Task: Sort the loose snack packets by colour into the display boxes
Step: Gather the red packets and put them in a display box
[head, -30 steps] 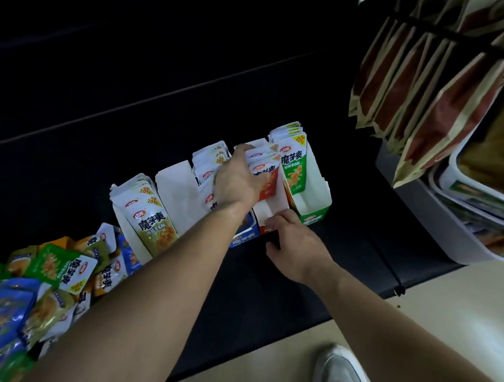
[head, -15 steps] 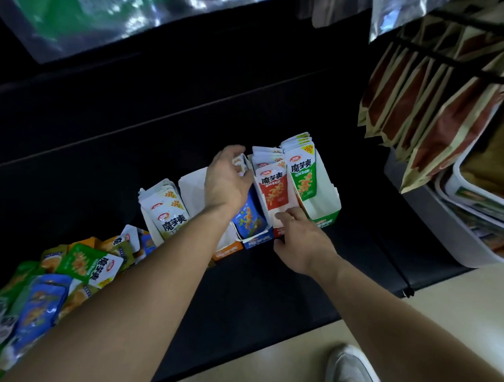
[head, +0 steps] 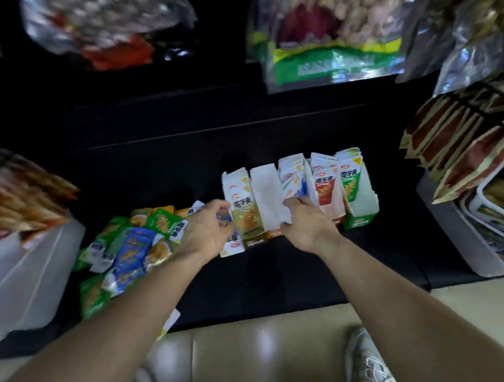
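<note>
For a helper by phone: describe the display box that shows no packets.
On the black shelf stand five display boxes in a row. Second from the left is the orange-based box. Only its white inside is bare; the others hold packets.

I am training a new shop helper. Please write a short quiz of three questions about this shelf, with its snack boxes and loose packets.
1. True or false: the green display box stands at the right end of the row.
2. Which colour is the front of the empty display box? A. olive B. orange C. red
3. Fill in: the pile of loose packets lies at the ___ end of the row.

Key: 1 true. 2 B. 3 left.
</note>
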`<action>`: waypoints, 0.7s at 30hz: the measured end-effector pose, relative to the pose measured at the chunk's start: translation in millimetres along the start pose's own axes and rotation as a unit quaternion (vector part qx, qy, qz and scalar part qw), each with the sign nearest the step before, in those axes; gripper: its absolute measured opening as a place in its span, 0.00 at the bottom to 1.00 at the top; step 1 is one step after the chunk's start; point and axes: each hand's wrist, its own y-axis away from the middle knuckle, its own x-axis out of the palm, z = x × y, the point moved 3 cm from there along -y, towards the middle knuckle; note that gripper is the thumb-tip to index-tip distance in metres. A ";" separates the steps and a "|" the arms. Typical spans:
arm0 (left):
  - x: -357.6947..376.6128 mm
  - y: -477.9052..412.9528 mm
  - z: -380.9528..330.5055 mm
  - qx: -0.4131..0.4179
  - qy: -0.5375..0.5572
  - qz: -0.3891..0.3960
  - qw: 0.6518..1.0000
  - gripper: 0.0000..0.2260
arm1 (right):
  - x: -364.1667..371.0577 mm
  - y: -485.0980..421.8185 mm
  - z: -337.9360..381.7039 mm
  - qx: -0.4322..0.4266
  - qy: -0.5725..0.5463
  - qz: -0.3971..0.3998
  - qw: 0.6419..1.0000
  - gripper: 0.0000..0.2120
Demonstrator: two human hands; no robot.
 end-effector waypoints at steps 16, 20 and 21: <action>-159.8 105.6 159.1 -0.010 -0.161 0.103 0.982 0.16 | 138.5 36.9 127.0 -0.052 0.053 0.138 0.988 0.29; -169.5 114.6 203.3 -0.018 -0.193 0.119 0.974 0.16 | 201.9 35.0 164.7 -0.050 0.051 0.175 0.982 0.28; -169.2 116.4 214.5 -0.029 -0.192 0.122 0.973 0.17 | 217.7 36.2 176.2 -0.049 0.049 0.174 0.982 0.28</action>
